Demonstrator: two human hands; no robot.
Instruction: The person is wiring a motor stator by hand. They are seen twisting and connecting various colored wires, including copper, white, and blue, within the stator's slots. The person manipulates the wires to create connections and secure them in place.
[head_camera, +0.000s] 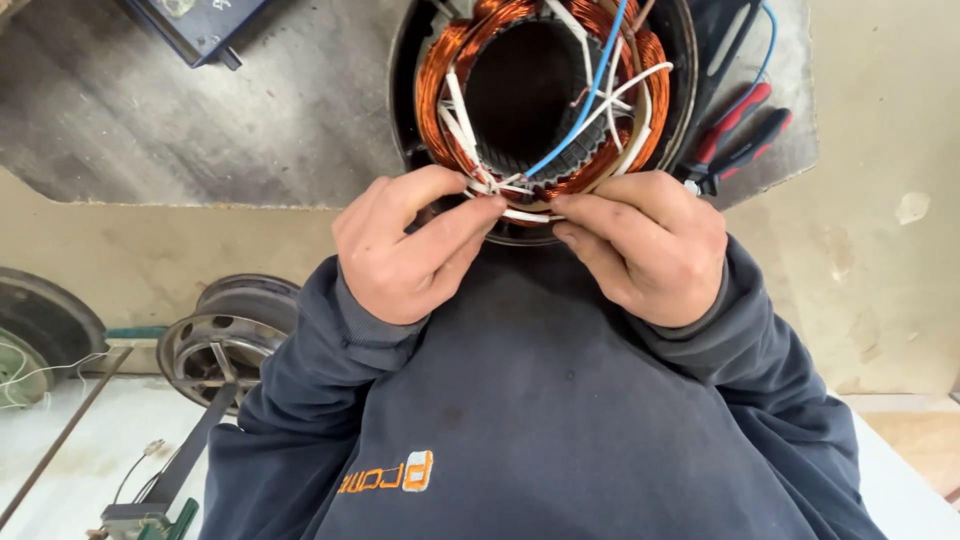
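Worn grey metal sheeting covers the far part of the counter (200, 120), with bare beige board nearer me. Both hands are closed on the same thing at the near rim of the motor stator (545, 100): my left hand (410, 245) pinches a white sleeved lead (525, 214) between thumb and forefinger, and my right hand (640, 245) pinches the same lead just beside it, fingertips almost touching. That lead lies across the copper winding (440, 80) where it bulges out of the stator's dark housing, right at the counter's near edge against my chest.

I judge the sleeved leads light and bendy, easy to kink, so a fingertip grip close to the bundle suits them. The enamelled copper looks fragile: its coating would scratch, so I would hold by the sleeving, not the bare coil. The stator itself seems heavy and stiff and sits steady without holding.

As a container, the housing holds the coil ring, several white leads and a blue wire (590, 90) that crosses the open bore; the bore itself is dark and looks hollow.

Further out, red-handled pliers (735, 135) lie toward the right edge, touching the housing. Beyond the left edge, lower down, a steel wheel rim (225, 335) rests beside my sleeve.
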